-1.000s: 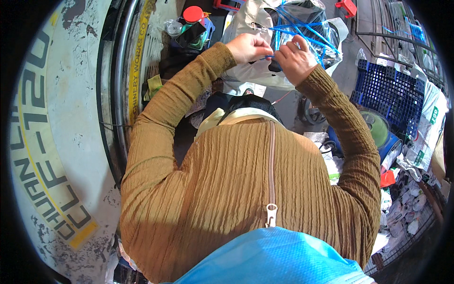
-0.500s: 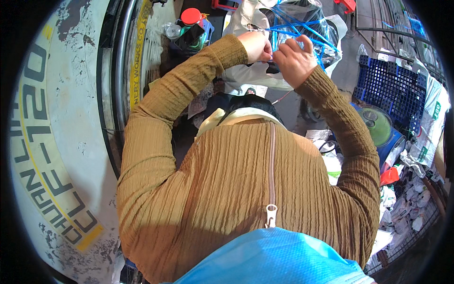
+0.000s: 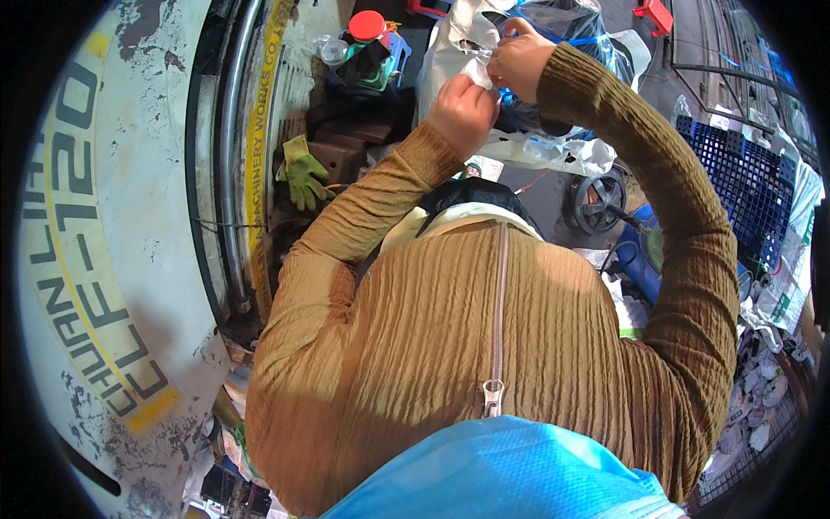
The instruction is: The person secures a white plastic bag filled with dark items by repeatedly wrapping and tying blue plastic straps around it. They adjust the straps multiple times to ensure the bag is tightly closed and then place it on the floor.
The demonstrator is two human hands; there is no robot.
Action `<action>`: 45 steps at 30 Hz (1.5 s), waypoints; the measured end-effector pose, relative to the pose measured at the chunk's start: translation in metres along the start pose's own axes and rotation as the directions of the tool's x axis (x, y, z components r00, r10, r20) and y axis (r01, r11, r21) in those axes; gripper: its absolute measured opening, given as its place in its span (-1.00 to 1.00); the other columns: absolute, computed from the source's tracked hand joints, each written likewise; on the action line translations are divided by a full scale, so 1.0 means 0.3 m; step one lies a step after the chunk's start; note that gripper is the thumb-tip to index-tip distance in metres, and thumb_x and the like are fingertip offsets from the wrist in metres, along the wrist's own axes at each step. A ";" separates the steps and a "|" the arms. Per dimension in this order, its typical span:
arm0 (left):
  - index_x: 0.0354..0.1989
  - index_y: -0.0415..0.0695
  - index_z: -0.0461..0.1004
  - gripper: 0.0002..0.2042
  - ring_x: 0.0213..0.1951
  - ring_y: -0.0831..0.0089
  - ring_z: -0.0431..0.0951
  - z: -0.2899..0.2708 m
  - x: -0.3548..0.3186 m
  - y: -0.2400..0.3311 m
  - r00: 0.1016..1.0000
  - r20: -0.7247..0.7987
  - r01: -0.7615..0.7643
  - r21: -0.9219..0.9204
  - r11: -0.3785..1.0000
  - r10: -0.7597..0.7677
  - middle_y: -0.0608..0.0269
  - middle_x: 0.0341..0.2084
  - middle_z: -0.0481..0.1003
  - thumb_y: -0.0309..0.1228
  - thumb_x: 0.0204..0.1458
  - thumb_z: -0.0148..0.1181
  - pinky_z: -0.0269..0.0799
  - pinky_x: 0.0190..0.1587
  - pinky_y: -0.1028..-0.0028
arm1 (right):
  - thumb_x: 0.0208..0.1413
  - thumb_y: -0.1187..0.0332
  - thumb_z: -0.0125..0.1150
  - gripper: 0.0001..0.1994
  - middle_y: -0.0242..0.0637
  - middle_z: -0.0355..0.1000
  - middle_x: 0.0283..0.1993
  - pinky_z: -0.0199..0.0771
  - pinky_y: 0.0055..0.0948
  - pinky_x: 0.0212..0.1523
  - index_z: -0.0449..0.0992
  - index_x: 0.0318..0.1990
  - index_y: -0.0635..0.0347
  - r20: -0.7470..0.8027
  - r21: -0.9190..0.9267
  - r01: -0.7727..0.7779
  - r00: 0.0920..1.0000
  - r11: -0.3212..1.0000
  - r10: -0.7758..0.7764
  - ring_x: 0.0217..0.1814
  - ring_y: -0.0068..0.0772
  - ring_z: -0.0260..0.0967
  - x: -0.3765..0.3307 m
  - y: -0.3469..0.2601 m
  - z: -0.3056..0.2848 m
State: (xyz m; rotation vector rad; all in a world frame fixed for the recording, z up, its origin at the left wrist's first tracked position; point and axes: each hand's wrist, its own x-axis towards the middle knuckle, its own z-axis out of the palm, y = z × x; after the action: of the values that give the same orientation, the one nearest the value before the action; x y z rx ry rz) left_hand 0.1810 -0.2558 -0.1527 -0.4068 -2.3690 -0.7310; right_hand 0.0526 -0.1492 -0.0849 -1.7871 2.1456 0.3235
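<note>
My left hand (image 3: 465,114) is closed, its knuckles up, at the near side of a large white sack (image 3: 443,62). My right hand (image 3: 521,62) is closed just above and to the right of it, thumb and fingers pinched together. The fingertips of both hands meet at the sack's crumpled edge; what they grip is hidden. A bit of blue strap shows below my right fingertips. Behind my right hand, dark and clear plastic wrap (image 3: 566,19) fills the sack, crossed by blue strap (image 3: 596,39).
At left stands a large pale machine (image 3: 151,173) with a metal rail. A green-yellow glove (image 3: 303,177) hangs by it. Beyond are a red-lidded jar (image 3: 367,26) and a clear cup (image 3: 332,52). At right are a black wheel (image 3: 600,203), a blue drum (image 3: 638,268) and a dark blue plastic pallet (image 3: 743,186).
My left hand has moved down and slightly right, my right hand up and slightly left. My right arm now covers much of the strapped plastic. The glove and wheel have come into clear sight.
</note>
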 end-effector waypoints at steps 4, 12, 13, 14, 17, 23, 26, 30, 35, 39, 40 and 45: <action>-0.32 -0.20 0.44 -0.75 -0.44 0.26 0.38 -0.009 0.003 0.008 0.998 0.058 -0.027 0.057 0.998 0.024 0.20 -0.58 0.39 -0.51 -0.27 0.17 0.35 -0.38 0.36 | -0.30 0.34 0.20 -0.93 -0.47 0.44 -0.53 0.02 -0.32 0.04 0.53 -0.55 0.00 -0.144 0.071 0.111 0.984 0.991 -0.100 -0.16 -0.37 0.27 0.023 0.038 0.005; -0.26 -0.20 0.39 -0.71 -0.44 0.22 0.35 0.017 0.023 0.012 0.980 0.189 0.058 0.054 0.997 -0.067 0.21 -0.54 0.40 -0.53 -0.26 0.18 0.28 -0.26 0.34 | -0.01 0.34 0.07 -0.84 -0.23 0.33 -0.54 0.24 -0.29 -0.30 0.40 -0.53 0.23 -0.270 -0.088 -0.061 0.962 0.994 0.035 -0.37 -0.33 0.29 0.035 -0.017 -0.109; -0.34 -0.20 0.39 -0.81 -0.41 0.20 0.36 0.017 0.029 0.012 0.984 0.170 0.038 0.061 0.997 -0.048 0.19 -0.51 0.42 -0.52 -0.21 0.11 0.26 -0.22 0.30 | -0.03 0.21 0.14 -0.80 -0.26 0.42 -0.42 0.14 -0.24 -0.06 0.48 -0.39 0.15 -0.324 0.082 -0.084 0.940 0.993 0.107 -0.27 -0.29 0.33 -0.026 -0.015 -0.127; -0.36 -0.20 0.39 -0.83 -0.40 0.20 0.37 0.014 0.040 0.006 0.963 0.262 0.039 0.075 0.996 -0.057 0.18 -0.49 0.43 -0.52 -0.19 0.08 0.25 -0.21 0.30 | -0.15 0.30 0.18 -0.88 -0.40 0.43 -0.48 0.23 -0.41 -0.17 0.53 -0.41 0.07 -0.691 0.309 -0.060 0.672 0.949 0.267 -0.31 -0.40 0.31 -0.082 -0.065 -0.116; -0.42 -0.19 0.42 -0.88 -0.37 0.19 0.39 -0.018 0.078 -0.028 0.885 0.465 0.008 -0.064 0.998 0.023 0.15 -0.48 0.45 -0.49 -0.14 -0.02 0.22 -0.15 0.29 | -0.04 0.45 0.18 -0.91 -0.25 0.42 -0.47 0.39 -0.55 -0.47 0.50 -0.37 0.27 -0.485 0.844 0.022 0.456 0.535 0.746 -0.51 -0.53 0.37 -0.210 -0.293 -0.040; -0.46 -0.15 0.49 -0.84 -0.36 0.24 0.35 -0.046 0.178 -0.096 0.741 0.668 0.101 -0.204 0.974 0.063 0.16 -0.46 0.42 -0.33 -0.12 0.09 0.27 -0.25 0.36 | -0.05 0.28 0.15 -0.83 -0.12 0.45 -0.42 0.41 -0.38 -0.36 0.54 -0.33 0.13 -0.030 0.994 -0.097 0.138 0.044 0.990 -0.42 -0.21 0.43 -0.092 -0.523 0.229; -0.46 -0.20 0.49 -0.81 -0.37 0.33 0.37 -0.037 0.213 -0.114 0.673 0.730 0.114 -0.262 0.958 0.120 0.18 -0.49 0.42 -0.33 -0.15 0.12 0.30 -0.30 0.39 | -0.03 0.31 0.15 -0.81 -0.20 0.46 -0.46 0.38 -0.48 -0.40 0.53 -0.28 0.16 0.075 0.994 0.079 0.020 -0.076 0.997 -0.45 -0.38 0.41 -0.035 -0.509 0.270; -0.46 -0.24 0.49 -0.82 -0.45 0.56 0.38 -0.020 0.241 -0.118 0.353 0.934 0.556 -0.173 0.813 -0.043 0.30 -0.53 0.42 -0.36 -0.15 0.16 0.31 -0.39 0.56 | -0.01 0.41 0.15 -0.82 -0.37 0.45 -0.51 0.35 -0.67 -0.46 0.51 -0.25 0.27 0.147 0.980 0.136 -0.020 -0.143 0.989 -0.51 -0.69 0.35 -0.010 -0.504 0.248; -0.48 -0.26 0.48 -0.80 -0.49 0.63 0.35 -0.013 0.265 -0.123 0.223 0.974 0.643 -0.126 0.756 -0.028 0.35 -0.57 0.41 -0.34 -0.16 0.13 0.29 -0.43 0.59 | -0.05 0.31 0.16 -0.81 -0.31 0.46 -0.51 0.37 -0.58 -0.41 0.53 -0.32 0.21 0.265 0.937 0.248 -0.038 -0.248 0.964 -0.48 -0.56 0.41 0.021 -0.510 0.239; -0.49 -0.21 0.51 -0.75 -0.51 0.61 0.38 0.011 0.284 -0.141 0.146 0.989 0.677 -0.113 0.728 0.018 0.33 -0.61 0.43 -0.25 -0.18 0.13 0.30 -0.44 0.58 | -0.07 0.24 0.17 -0.80 -0.27 0.47 -0.52 0.39 -0.53 -0.40 0.53 -0.35 0.16 0.263 0.944 0.229 -0.088 -0.238 0.961 -0.48 -0.49 0.44 0.039 -0.503 0.239; -0.48 -0.18 0.53 -0.73 -0.52 0.60 0.40 0.020 0.288 -0.148 0.118 0.993 0.701 -0.102 0.705 0.026 0.30 -0.62 0.45 -0.21 -0.20 0.15 0.33 -0.42 0.57 | -0.06 0.30 0.18 -0.81 -0.31 0.47 -0.51 0.38 -0.58 -0.40 0.52 -0.34 0.21 0.238 0.957 0.194 -0.103 -0.215 0.966 -0.48 -0.56 0.41 0.040 -0.505 0.236; -0.46 -0.18 0.53 -0.71 -0.57 0.62 0.38 0.050 0.291 -0.179 -0.027 0.999 0.723 0.005 0.691 0.022 0.33 -0.64 0.42 -0.17 -0.17 0.13 0.30 -0.49 0.59 | -0.06 0.38 0.22 -0.83 -0.38 0.47 -0.48 0.37 -0.67 -0.40 0.50 -0.33 0.28 0.161 0.984 0.102 -0.199 -0.143 0.967 -0.47 -0.69 0.37 0.029 -0.531 0.205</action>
State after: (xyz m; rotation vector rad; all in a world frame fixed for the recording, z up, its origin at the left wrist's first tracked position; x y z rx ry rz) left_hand 0.0836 -0.2805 -0.1282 -0.6023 -3.6553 -2.0304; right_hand 0.2142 -0.1638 -0.1392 0.6878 2.6139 -1.9131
